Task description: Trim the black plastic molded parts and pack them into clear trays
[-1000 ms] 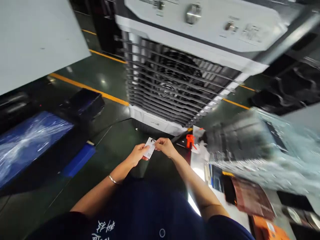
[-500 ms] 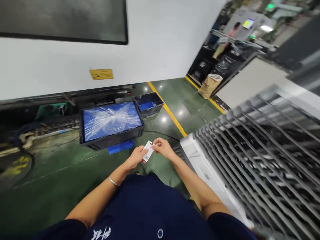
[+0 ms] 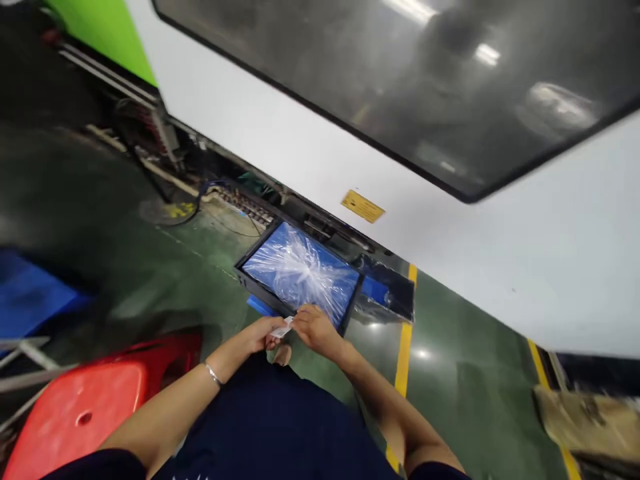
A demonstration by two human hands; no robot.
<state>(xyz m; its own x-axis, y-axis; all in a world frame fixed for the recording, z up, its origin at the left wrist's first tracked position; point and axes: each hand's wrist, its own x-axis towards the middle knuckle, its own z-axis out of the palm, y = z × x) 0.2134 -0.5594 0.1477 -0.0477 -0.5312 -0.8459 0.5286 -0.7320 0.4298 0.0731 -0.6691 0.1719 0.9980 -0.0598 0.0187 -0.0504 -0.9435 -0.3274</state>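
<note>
A small white printed label (image 3: pixel 283 328) is held up in front of my body. My left hand (image 3: pixel 261 333) grips its left end between thumb and fingers. At the other end, the closed fingers of my right hand (image 3: pixel 319 331) pinch the label's edge; its fingertips are partly hidden. Just beyond both hands, on the floor, sits a black crate (image 3: pixel 260 288) with something blue inside under crumpled clear plastic film (image 3: pixel 303 263).
A smaller black bin (image 3: pixel 400 293) with a blue piece inside stands right of the crate. The white machine panel (image 3: pixel 310 157) overhangs from behind. A red stool (image 3: pixel 95 400) is at lower left, near a blue-topped item (image 3: pixel 35 293). Yellow lines (image 3: pixel 404 360) mark the green floor.
My view has swung left, bringing the red stool into sight and losing the grey rack on the right. The crate now appears closer beyond my hands. Both hands still hold the label.
</note>
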